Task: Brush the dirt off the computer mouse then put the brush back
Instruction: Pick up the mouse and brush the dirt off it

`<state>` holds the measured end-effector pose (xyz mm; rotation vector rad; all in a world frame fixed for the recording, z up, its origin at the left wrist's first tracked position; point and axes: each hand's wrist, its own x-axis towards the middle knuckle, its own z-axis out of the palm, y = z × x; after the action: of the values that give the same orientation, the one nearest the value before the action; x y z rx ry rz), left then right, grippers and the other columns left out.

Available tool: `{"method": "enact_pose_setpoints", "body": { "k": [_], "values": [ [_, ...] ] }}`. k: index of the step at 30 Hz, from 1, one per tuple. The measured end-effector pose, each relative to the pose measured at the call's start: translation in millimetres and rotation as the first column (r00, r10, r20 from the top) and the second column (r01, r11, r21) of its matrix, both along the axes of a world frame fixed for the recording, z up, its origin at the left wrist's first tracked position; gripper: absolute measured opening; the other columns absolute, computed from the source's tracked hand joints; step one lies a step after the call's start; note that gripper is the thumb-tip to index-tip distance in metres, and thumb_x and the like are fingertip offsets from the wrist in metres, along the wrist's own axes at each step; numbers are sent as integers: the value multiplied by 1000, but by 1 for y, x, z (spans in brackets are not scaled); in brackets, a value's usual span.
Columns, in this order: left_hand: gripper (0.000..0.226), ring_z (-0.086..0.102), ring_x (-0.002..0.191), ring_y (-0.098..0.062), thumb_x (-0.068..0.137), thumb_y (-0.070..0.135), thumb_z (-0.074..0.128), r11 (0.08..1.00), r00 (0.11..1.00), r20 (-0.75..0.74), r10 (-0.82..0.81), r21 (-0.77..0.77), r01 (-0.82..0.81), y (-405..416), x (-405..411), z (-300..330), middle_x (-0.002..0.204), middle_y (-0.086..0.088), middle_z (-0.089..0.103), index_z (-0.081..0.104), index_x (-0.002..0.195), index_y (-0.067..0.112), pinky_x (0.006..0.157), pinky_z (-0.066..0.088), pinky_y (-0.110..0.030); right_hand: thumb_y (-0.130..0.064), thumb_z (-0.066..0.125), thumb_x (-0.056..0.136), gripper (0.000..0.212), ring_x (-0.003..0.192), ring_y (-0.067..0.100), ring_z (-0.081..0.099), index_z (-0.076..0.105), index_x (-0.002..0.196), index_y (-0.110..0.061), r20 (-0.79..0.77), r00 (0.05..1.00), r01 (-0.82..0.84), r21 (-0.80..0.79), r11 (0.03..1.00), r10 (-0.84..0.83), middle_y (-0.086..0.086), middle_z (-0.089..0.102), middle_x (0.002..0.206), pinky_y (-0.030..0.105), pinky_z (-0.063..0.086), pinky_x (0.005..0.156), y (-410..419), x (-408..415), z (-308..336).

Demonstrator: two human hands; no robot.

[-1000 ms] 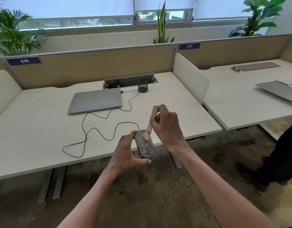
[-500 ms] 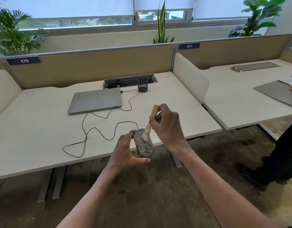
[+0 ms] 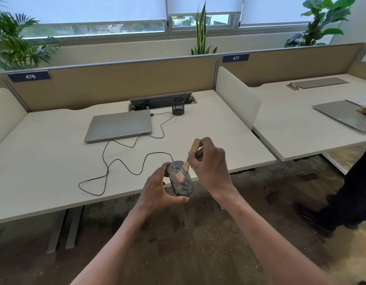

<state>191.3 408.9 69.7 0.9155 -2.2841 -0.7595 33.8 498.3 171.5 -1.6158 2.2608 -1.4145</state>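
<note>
Desk: we stood at its front edge, and the work was held out past that edge, over the floor. We judged this was so the loosened dirt would fall clear of the desk top.
Laptop: it lay closed toward the back, well apart from our hands, out of the way of any dust.
Cable: it trailed in loose loops across the desk to the mouse, with slack enough, we judged, to let the mouse be lifted off the surface.
Pen cup: a dark mesh holder at the back by the cable hatch. It looked to us the likely home for the brush, though we could not be sure.
Left hand: our fingers and thumb were curled round the computer mouse, thumb under its near end and fingertips at its far end. We kept it tilted toward us so that its dusty top faced the brush.
Right hand: our fingers were closed in a pinch on the wooden handle of the brush, gripped low for control.
Bristles: they touched the top of the mouse, between our two hands. Pale dirt showed below them, so we judged the brushing unfinished.
</note>
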Motion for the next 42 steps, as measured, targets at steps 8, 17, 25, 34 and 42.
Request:
{"method": "enact_pose_setpoints", "body": {
  "k": [8, 17, 25, 34, 42],
  "values": [
    [104, 60, 105, -3, 52, 71, 86, 999, 996, -79, -42, 9, 43, 6, 2, 1, 122, 10, 59, 42, 135, 27, 70, 59, -23, -14, 70, 93, 22, 71, 23, 75, 57, 107, -1, 2, 998, 69, -45, 997, -69, 11, 76, 82, 31, 62, 66, 15, -14, -3],
    [102, 66, 101, -4, 50, 51, 97, 994, 988, -144, -53, 82, 65, 10, 2, 9, 119, 11, 62, 46, 133, 20, 76, 58, -16, -14, 71, 93, 24, 77, 22, 77, 58, 110, -2, 174, 983, 64, -44, 997, -55, 13, 77, 91, 27, 63, 67, 18, -24, -10],
    [108, 70, 87, -2, 51, 49, 97, 994, 994, -106, -28, 102, 39, 9, 4, 11, 109, 6, 66, 41, 140, 23, 70, 62, -23, 4, 59, 95, 15, 84, 22, 76, 56, 107, -5, 197, 978, -40, -138, 990, 67, 10, 73, 94, 39, 64, 72, 3, -43, -12],
    [110, 72, 82, -10, 51, 42, 99, 993, 995, -102, -21, 109, 32, 3, 2, 9, 100, 2, 71, 41, 142, 22, 72, 63, -32, 18, 46, 93, 32, 85, 13, 74, 56, 107, -9, 145, 966, -202, -107, 974, 216, 8, 71, 93, 25, 63, 77, -14, -50, -15],
    [109, 69, 85, 1, 50, 51, 96, 992, 992, -125, 3, 126, 13, -11, 3, 10, 101, 13, 67, 41, 141, 26, 69, 57, -13, 25, 36, 84, 58, 91, 12, 75, 55, 96, -29, 253, 914, -306, -82, 949, 317, 9, 72, 92, 28, 63, 76, 1, -61, -19]
  ]
}}
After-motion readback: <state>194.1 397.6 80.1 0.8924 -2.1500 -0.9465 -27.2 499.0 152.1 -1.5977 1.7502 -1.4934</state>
